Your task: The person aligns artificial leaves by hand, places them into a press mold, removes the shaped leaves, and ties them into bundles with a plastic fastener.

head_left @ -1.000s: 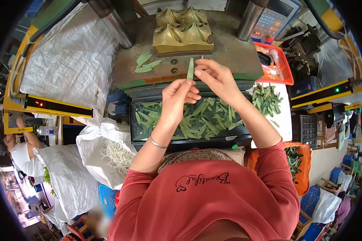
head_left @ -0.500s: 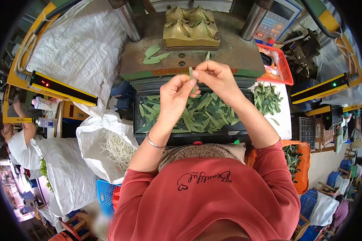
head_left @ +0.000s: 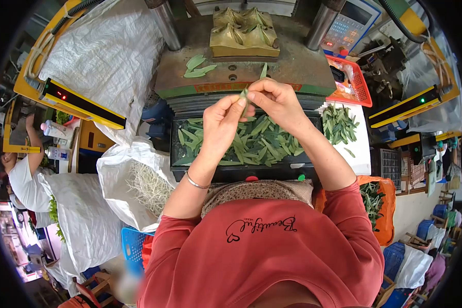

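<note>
Over the front edge of a press, my left hand point(head_left: 222, 122) and my right hand point(head_left: 277, 102) meet, both closed in a pinch on one narrow green leaf point(head_left: 244, 98). My fingertips cover much of it. Under my hands, a dark tray point(head_left: 190, 173) holds a heap of similar long green leaves point(head_left: 264, 141). Beyond them, a brass-coloured mold point(head_left: 245, 51) with ridged shapes sits on the press bed point(head_left: 182, 84). A few loose leaves point(head_left: 197, 66) lie to its left, and a single leaf point(head_left: 264, 71) lies at the bed's front.
Metal posts point(head_left: 164, 25) and yellow sensor bars point(head_left: 84, 104) flank the press. On the right are a leaf pile point(head_left: 340, 124), a red basket point(head_left: 364, 84) and an orange bin point(head_left: 387, 210). A white sack point(head_left: 113, 172) with pale strands stands left; another person point(head_left: 28, 179) is farther left.
The leaf between my fingertips has turned and now shows less of its length above them. Both hands stay in nearly the same place.
</note>
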Demonstrator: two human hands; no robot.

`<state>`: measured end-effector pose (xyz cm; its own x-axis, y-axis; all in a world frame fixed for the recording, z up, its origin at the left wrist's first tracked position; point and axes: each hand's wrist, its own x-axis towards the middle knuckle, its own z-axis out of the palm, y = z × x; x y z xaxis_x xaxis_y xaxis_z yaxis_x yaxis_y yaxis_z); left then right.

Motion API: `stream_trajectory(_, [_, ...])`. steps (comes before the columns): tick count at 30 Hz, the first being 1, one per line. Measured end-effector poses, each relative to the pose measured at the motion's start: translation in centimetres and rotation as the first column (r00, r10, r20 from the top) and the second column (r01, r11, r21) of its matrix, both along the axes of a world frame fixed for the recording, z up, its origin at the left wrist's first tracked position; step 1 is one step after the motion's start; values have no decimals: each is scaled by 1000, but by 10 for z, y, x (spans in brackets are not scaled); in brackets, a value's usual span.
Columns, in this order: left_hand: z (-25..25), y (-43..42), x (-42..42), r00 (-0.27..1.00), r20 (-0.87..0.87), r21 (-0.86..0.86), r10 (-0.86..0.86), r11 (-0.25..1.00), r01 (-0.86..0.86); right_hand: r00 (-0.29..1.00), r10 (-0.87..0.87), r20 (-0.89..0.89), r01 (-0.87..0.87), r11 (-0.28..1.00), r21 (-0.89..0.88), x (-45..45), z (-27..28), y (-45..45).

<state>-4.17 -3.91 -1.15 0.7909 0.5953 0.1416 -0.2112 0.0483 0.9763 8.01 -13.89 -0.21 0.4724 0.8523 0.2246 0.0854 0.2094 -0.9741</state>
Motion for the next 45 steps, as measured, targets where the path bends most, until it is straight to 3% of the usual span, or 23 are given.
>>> stream_trajectory(2, [2, 6, -2, 999, -10, 2, 47, 999, -47, 988, -156, 20, 156, 988, -4, -4, 8, -3])
stream_trajectory(4, [3, 20, -4, 975, 89, -121, 205, 973, -194, 951, -307, 43, 307, 952, -6, -6, 14, -5])
stream_trajectory(5, [3, 22, -5, 974, 89, -122, 206, 973, -194, 951, -306, 44, 307, 952, -6, -5, 14, -4])
stream_trajectory(9, [0, 28, -7, 973, 228, 148, 41, 986, -76, 949, -312, 38, 301, 937, 177, 2, 6, 11])
stream_trajectory(15, [11, 23, -1, 999, 32, 105, 7, 994, -11, 985, -153, -81, 165, 972, 168, -5, 21, 23])
stream_trajectory(19, [11, 28, 1, 1000, 12, 179, -8, 984, 5, 992, 73, 103, -52, 980, -194, 24, 55, 20])
stream_trajectory(20, [10, 30, 2, 1000, 16, 179, -6, 984, 3, 991, 74, 107, -52, 980, -194, 31, 62, 24])
stream_trajectory(24, [4, 44, 7, 994, 105, -153, -6, 988, 22, 937, -124, 325, 152, 987, -60, 61, 80, 47])
stream_trajectory(25, [3, 46, 10, 994, 105, -154, -5, 988, 22, 937, -123, 325, 151, 987, -62, 71, 80, 55])
stream_trajectory(30, [-3, 53, 25, 993, 71, -117, 97, 989, -88, 846, -121, 518, 177, 982, -60, 121, 61, 103])
stream_trajectory(34, [-7, 60, 31, 993, 21, -209, 115, 972, -108, 644, -56, 763, 255, 956, -145, 133, 44, 127])
stream_trajectory(40, [-16, 70, 37, 988, 4, -306, 156, 941, -147, 481, -114, 869, 373, 924, -86, 132, 39, 134])
stream_trajectory(44, [-26, 74, 39, 986, 35, -235, 163, 960, -150, 238, 25, 971, 458, 879, -135, 132, 36, 139])
stream_trajectory(45, [-26, 73, 38, 986, 26, -242, 167, 958, -156, 245, 34, 969, 453, 879, -145, 129, 36, 137])
